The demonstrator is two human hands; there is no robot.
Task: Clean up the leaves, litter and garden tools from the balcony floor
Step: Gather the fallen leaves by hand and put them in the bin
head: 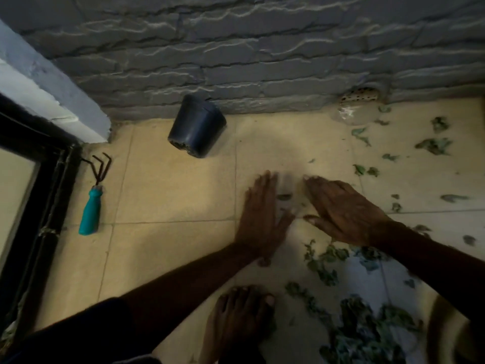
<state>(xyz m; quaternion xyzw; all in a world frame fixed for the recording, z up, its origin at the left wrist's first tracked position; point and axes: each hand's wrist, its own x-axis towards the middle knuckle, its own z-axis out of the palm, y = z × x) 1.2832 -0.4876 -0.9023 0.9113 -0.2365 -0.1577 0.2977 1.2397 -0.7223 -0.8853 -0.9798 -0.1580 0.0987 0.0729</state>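
Closest to the camera, one bare foot (pixel 241 319) stood on the tiled floor (pixel 170 193). Just beside it, to the right, lay the main heap of green leaves (pixel 367 334).

Beyond the foot, the left hand (pixel 262 216) and the right hand (pixel 346 208) lay low over the floor, near each other. Their fingers were straight and spread and gripped nothing. A few small leaf scraps (pixel 284 197) sat in the gap between them.

The step looked like raking loose leaves together by hand. To do it well, the palms should stay flat on the tile and draw inward and back toward the heap. The hands should close together so the scraps do not slip out between them. The thin pieces would likely slide more easily than they lift.

More scattered leaves (pixel 434 146) lay to the right, well apart from the heap. Far left, a hand rake (pixel 91 206) with a teal handle lay beside the dark door frame (pixel 52 166). A dark pot (pixel 196 130) lay tipped on its side near the stone wall (pixel 262 48). A pale patch (pixel 349 114) below the drain (pixel 360 97) could have been plastic or water; I could not tell which.

By count there were two hands, one foot, one heap, one rake, one pot and one drain. The loose leaf scraps numbered well over a dozen, and blur made them too many to count exactly.
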